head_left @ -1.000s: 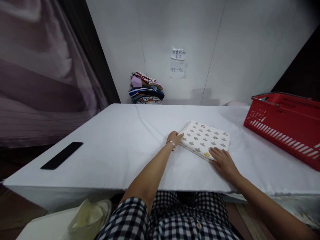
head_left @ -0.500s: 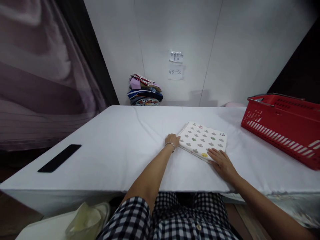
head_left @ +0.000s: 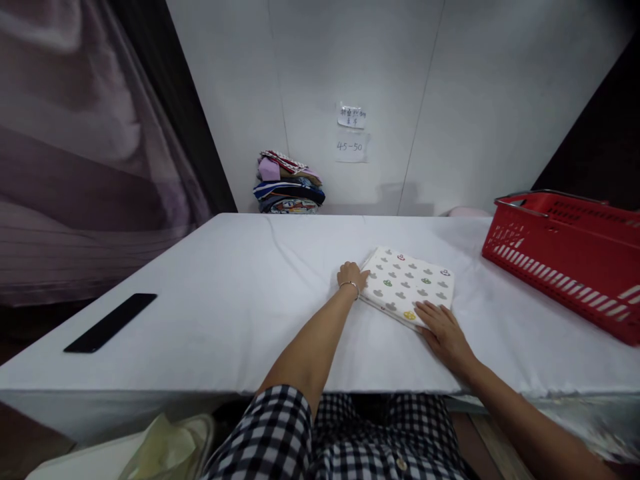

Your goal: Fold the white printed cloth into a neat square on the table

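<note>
A folded white cloth (head_left: pixel 400 283) printed with grey shapes and a few coloured ones lies on the white-covered table in front of me. My left hand (head_left: pixel 353 277), with a bracelet at the wrist, is closed on its left edge, the thumb on top and the fingers curled and partly hidden. On the near right corner rests my right hand (head_left: pixel 446 333), its fingers stretched out flat over the cloth and its thumb by the near edge.
To the right stands a red plastic basket (head_left: pixel 565 260). A black flat object (head_left: pixel 111 323) lies on the table's left side. Several folded fabrics (head_left: pixel 289 183) are stacked at the back by the wall, near two paper notes (head_left: pixel 352 147). Below left is a lined bin (head_left: pixel 165 447).
My left hand has shifted slightly right and its thumb lies further over the cloth's edge. The cloth and my right hand have hardly moved; the view has tilted a little.
</note>
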A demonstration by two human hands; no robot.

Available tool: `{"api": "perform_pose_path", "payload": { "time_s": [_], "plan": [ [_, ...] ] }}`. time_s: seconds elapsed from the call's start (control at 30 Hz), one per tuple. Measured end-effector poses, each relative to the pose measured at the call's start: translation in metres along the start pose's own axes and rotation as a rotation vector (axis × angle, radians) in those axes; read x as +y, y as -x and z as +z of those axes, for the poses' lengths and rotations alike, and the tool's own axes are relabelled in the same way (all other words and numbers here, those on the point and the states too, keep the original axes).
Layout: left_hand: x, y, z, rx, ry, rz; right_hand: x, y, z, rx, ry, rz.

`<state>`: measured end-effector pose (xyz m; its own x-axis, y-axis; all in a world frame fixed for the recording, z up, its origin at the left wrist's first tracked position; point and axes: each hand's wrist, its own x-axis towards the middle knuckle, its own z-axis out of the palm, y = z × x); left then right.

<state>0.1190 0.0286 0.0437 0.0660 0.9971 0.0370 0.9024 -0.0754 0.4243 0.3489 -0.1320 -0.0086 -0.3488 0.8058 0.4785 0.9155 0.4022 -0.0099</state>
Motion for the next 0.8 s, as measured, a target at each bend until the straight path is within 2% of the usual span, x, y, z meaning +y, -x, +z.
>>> {"api": "perform_pose_path", "payload": {
  "time_s": [0.27, 0.47, 0.63, 0.8],
  "plan": [
    [0.006, -0.005, -0.001, -0.022, 0.02, 0.019, -0.004, -0.001, -0.002, 0.015, -0.015, 0.013],
    [0.004, -0.012, 0.002, -0.123, 0.008, -0.005, -0.002, 0.0, -0.001, 0.0, -0.012, 0.014],
    [-0.005, -0.011, 0.008, -0.036, -0.034, -0.026, -0.002, -0.001, -0.001, -0.012, -0.037, -0.026],
    [-0.006, -0.01, 0.005, -0.08, -0.053, -0.033, -0.004, -0.003, -0.003, -0.015, -0.046, -0.021]
  ]
}}
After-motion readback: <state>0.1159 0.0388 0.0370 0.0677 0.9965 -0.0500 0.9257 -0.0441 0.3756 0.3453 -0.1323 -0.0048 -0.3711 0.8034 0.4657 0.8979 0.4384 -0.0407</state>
